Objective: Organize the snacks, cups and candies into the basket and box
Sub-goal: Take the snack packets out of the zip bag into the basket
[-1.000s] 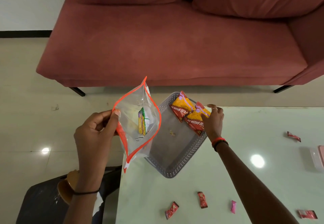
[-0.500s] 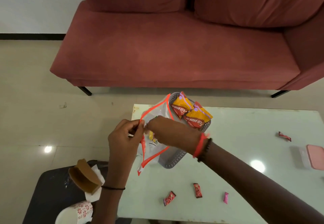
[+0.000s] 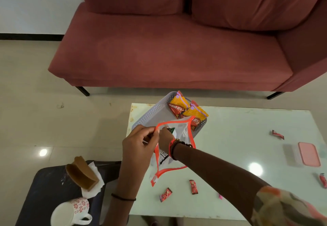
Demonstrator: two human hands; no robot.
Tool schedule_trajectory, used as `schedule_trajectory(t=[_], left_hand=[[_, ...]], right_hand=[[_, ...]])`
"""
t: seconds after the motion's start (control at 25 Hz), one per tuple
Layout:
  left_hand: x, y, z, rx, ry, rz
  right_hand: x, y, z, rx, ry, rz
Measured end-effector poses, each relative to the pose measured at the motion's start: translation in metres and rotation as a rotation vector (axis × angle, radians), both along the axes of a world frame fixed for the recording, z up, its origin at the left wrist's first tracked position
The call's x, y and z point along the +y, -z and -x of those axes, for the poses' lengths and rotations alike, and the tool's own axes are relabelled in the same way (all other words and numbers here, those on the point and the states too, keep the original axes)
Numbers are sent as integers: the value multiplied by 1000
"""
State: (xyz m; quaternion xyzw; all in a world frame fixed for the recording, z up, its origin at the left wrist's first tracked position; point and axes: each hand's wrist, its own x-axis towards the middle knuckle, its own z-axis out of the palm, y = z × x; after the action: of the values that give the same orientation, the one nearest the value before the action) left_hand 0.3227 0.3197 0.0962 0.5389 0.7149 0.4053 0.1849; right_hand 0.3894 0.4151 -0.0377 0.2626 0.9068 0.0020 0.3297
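While the left hand [image 3: 139, 143] pinches one orange-trimmed edge of the clear plastic zip pouch [image 3: 174, 148] between thumb and fingers, the right hand [image 3: 164, 139] is pushed inside the pouch's open mouth up to the wrist, where a red band and dark beads sit at the rim. The fingers of that hand are hidden by the plastic and by the left hand, so whether they grip anything cannot be told; a green-and-white packet [image 3: 171, 130] lies just beside them inside the pouch, and a white label with black print shows lower down. The pouch hangs over the near left corner of the pale green glass table [image 3: 238, 137], partly in front of the grey perforated plastic basket [image 3: 155, 115]. Two yellow-and-red snack packets [image 3: 185, 108] lean together at the basket's far end, touching each other. On the table's near part lie small red wrapped candies [image 3: 193, 187], one just beside another [image 3: 165, 194], with a pink one [image 3: 220, 196] partly hidden by the right forearm. More red candies lie well apart, one towards the far right [image 3: 278, 134] and one at the right edge [image 3: 323, 180]. A clear plastic box with a pink lid [image 3: 308, 156] rests near the right edge. Left of the table, a dark low stool [image 3: 44, 187] carries a brown cardboard piece [image 3: 80, 172] on white tissue and a white mug with red flowers [image 3: 70, 211]. A dark red fabric sofa [image 3: 168, 49] stands beyond the table.
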Motion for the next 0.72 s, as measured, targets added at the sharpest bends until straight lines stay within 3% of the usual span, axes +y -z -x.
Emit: schedule_trajectory(t=[0.16,0.52,0.72], left_hand=[[2,3,5,12,-49,13],[15,14,41,-16,-213,105],[26,12,82,-27,-237,163]], right_hand=[[-7,-13,-2,64,-43,-14],[-10,-104,-10,593,-15,90],[4,-144,-27,933,305,235]])
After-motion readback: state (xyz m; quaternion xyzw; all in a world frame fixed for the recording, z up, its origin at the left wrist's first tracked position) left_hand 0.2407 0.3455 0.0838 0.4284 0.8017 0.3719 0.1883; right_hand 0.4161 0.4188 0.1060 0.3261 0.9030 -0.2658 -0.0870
